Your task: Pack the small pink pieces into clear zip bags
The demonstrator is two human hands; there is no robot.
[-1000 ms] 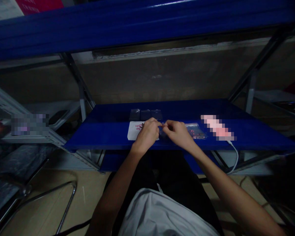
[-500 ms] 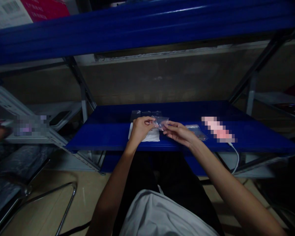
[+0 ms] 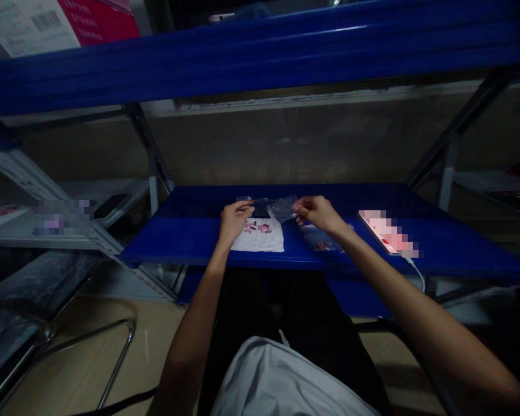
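My right hand [image 3: 316, 212] pinches the edge of a small clear plastic bag [image 3: 281, 208], which hangs to its left above the blue shelf [image 3: 190, 231]. My left hand [image 3: 234, 221] is over the left edge of a white cloth or paper sheet [image 3: 264, 242], thumb and forefinger apart, with nothing visible between them. Several small pink and dark pieces [image 3: 259, 227] lie on that sheet, too small to name. Behind it are flat clear bags [image 3: 260, 205], partly hidden by my left fingers. Under my right wrist lies another clear bag [image 3: 318, 238] with small reddish contents.
On the right of the shelf lies a phone [image 3: 383, 234], its screen blurred out, with a white cable [image 3: 419, 271] running over the front edge. A blue upper shelf [image 3: 260, 55] crosses above my hands. A side shelf at left holds a dark phone [image 3: 112, 205].
My left hand has let go of the bag and moved left, uncovering the pieces on the white sheet. The bag stays in my right hand. A person's hand at far left has left the view.
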